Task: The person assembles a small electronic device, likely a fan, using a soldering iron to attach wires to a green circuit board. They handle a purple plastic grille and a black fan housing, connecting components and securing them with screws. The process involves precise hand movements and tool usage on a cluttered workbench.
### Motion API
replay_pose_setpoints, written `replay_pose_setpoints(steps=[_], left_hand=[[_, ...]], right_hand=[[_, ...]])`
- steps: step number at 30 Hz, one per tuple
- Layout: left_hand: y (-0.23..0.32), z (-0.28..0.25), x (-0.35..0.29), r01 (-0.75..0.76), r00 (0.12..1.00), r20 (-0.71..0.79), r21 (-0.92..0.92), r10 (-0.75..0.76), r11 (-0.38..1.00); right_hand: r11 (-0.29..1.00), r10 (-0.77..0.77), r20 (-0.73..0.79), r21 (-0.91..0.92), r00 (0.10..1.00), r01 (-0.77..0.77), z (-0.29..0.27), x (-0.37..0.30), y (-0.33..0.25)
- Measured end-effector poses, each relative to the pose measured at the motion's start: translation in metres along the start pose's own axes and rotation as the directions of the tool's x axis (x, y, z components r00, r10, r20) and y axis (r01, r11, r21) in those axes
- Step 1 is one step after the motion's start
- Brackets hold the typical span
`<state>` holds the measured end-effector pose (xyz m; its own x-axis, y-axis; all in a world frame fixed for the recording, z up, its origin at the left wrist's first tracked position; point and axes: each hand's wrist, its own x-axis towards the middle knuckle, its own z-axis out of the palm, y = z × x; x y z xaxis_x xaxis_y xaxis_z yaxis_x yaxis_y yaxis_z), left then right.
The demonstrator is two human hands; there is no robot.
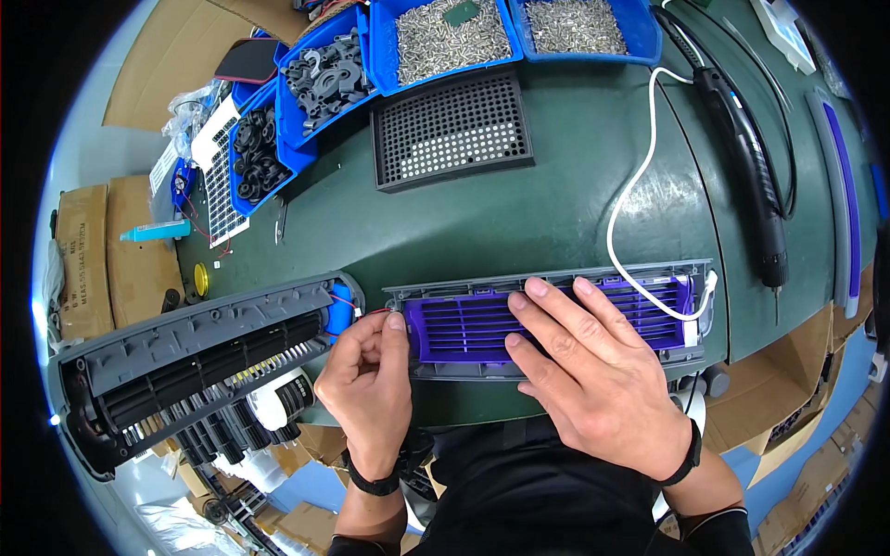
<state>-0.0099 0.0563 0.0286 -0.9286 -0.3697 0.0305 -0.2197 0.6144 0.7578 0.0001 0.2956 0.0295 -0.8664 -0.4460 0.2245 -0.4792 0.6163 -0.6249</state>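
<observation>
A long grey plastic housing (556, 372) with a purple slatted grille (456, 345) lies in front of me on the green table. My right hand (593, 371) rests on the grille's middle and right part, fingers stretched and spread. At the housing's left end, my left hand (369, 380) has thumb and forefinger pinched on a thin red wire (378, 311); the tips hide its end. Left of it is a second grey housing (199, 338) with a long black roller (218, 363) and a blue part (340, 315). A white cable (640, 185) ends in a plug at the grille's right side.
Blue bins hold silver screws (454, 42), grey plastic parts (329, 79) and black parts (260, 153). A black perforated tray (452, 125) stands below them. An electric screwdriver (746, 167) lies at right, beside a grey-purple strip (839, 204). Cardboard boxes (116, 259) stand at left.
</observation>
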Motion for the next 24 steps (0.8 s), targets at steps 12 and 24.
replay_pose_setpoints(steps=[12,24], left_hand=[[-0.007,0.001,-0.003,-0.069,0.998,0.016,0.035,0.068,0.997],[-0.012,-0.004,-0.002,-0.027,0.999,0.020,0.019,0.027,0.999]], right_hand=[[1.000,-0.015,-0.019,0.021,1.000,0.015,0.001,-0.001,0.002],[1.000,-0.006,-0.019,0.016,1.000,0.007,0.001,0.000,0.000]])
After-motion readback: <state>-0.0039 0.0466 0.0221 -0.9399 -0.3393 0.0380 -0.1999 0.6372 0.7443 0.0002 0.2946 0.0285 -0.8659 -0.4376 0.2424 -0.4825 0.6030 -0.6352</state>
